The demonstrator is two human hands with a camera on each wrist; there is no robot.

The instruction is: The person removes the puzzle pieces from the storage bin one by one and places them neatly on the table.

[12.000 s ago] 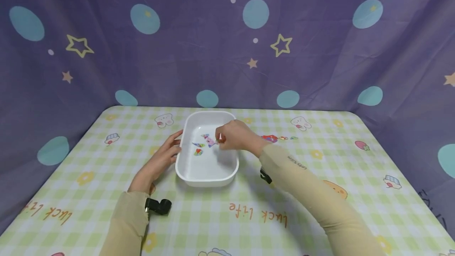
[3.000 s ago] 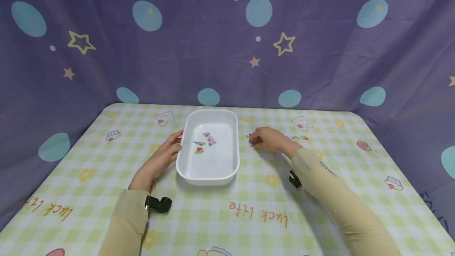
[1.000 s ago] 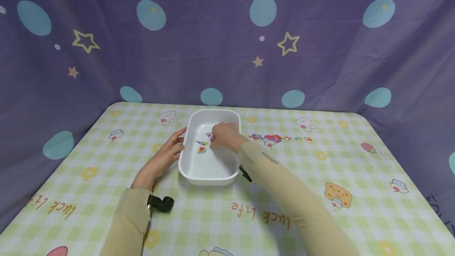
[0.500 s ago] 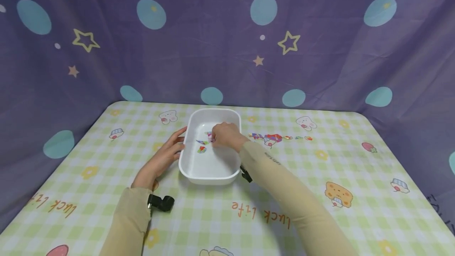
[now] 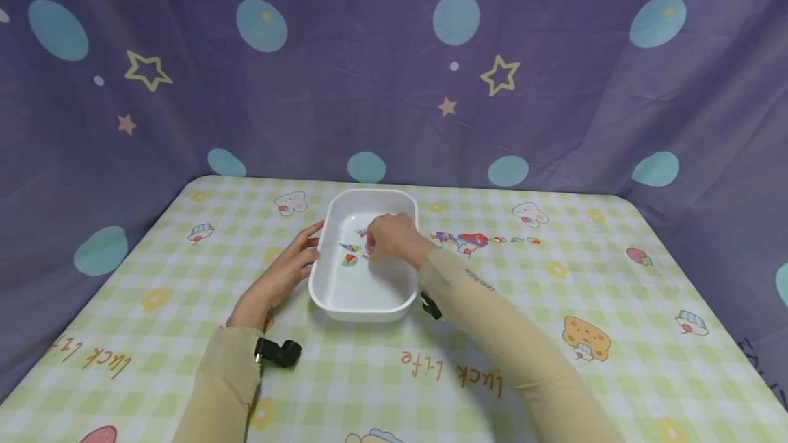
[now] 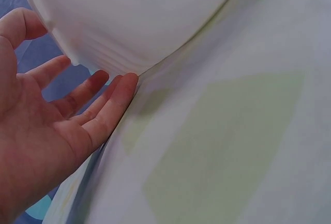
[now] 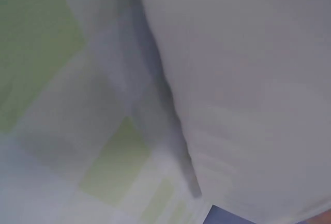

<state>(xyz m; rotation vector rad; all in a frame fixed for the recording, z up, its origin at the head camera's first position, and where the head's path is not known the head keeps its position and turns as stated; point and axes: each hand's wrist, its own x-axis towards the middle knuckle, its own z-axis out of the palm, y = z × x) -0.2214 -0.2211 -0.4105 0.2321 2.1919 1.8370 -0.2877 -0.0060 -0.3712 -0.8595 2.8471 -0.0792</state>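
Pickup looks underway: right hand (image 5: 394,235) curled at pink patterned piece (image 5: 367,251) inside white rectangular plastic tray (image 5: 360,291), hold unclear, left hand (image 5: 283,273) loose-fingered outside; lift probably needed.

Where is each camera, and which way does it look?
Head: on the head, looking forward and down at the white tub; left hand, right hand and sleeves show.
Left wrist: worn there, looking at the tub's outside; the left palm and fingers show.
Right wrist: worn there, facing the tub's outside and tablecloth; perhaps a sliver of skin, bottom right.
Shared by head and left wrist: left hand, tub.
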